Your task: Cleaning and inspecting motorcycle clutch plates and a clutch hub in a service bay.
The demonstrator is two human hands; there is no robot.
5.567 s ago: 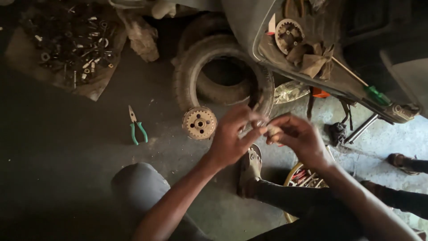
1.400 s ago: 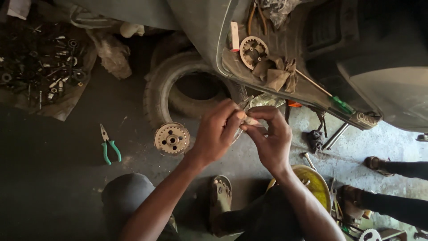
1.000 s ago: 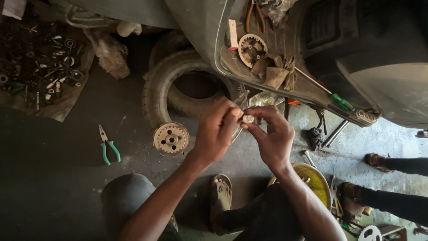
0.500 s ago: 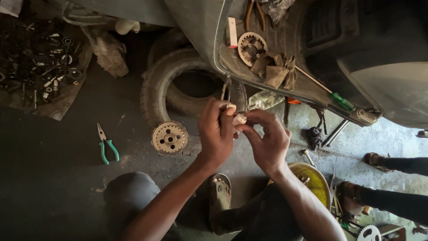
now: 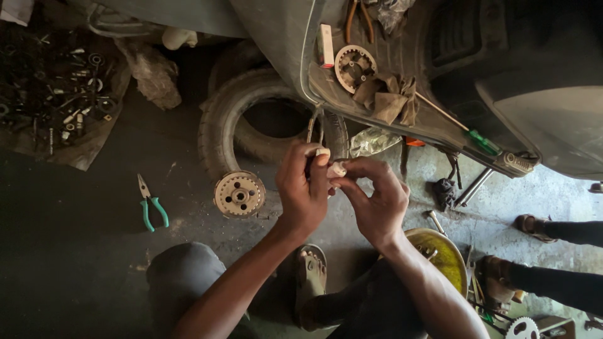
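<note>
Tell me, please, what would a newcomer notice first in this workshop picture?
At the centre, the left hand and right hand meet around a small white part. Just left of them a round toothed metal disc lies on the dark floor by a worn tyre, with green-handled pliers further left.

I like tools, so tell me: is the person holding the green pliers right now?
No, the green pliers lie on the floor, well apart from both hands, which pinch a small white part.
</note>
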